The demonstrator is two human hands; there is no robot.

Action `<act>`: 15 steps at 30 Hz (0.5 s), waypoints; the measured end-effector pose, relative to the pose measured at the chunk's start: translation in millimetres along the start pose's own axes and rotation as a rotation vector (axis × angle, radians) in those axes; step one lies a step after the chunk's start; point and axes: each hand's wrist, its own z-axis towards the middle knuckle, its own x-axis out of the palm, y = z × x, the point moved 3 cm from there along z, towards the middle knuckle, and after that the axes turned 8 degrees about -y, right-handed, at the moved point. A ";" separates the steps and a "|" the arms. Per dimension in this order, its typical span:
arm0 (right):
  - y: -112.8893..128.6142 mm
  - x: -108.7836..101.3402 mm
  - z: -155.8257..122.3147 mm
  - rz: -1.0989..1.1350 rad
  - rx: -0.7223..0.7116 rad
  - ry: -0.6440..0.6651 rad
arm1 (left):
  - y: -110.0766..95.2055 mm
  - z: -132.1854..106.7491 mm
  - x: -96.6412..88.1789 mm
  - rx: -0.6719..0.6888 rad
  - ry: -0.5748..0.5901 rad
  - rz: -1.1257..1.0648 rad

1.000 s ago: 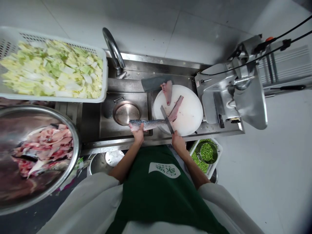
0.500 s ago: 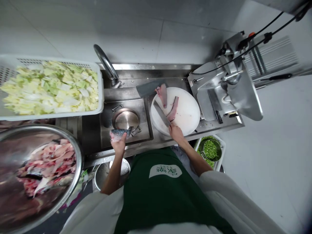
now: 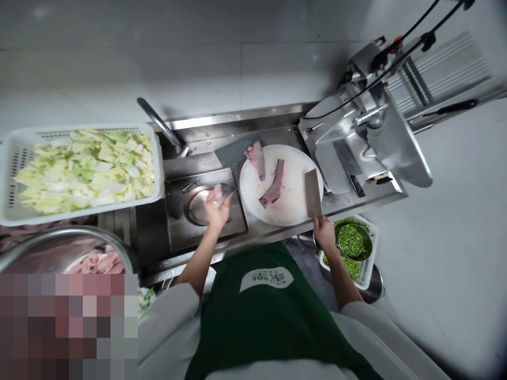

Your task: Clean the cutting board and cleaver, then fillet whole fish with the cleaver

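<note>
My left hand is closed on a piece of fish with dark skin, somewhat blurred, held above the sink and partly over a round metal pan. My right hand grips the handle of a cleaver, its broad blade at the right edge of a round white cutting board. Two more strips of fish lie on the board: one fish piece at its upper left rim, and a curved fish strip left of the middle.
A white basket of chopped cabbage stands at left, above a large steel bowl of cut fish. A metal slicer is at right. Chopped greens sit in a basket below the counter. The faucet rises behind the sink.
My left hand has moved right and up with the fish piece, toward the board. My right hand has carried the cleaver from the board's left side to its right edge. The curved strip has shifted.
</note>
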 end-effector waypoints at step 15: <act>-28.1 13.3 2.7 0.038 0.168 0.208 | 8.4 -81.9 146.5 0.310 0.914 0.547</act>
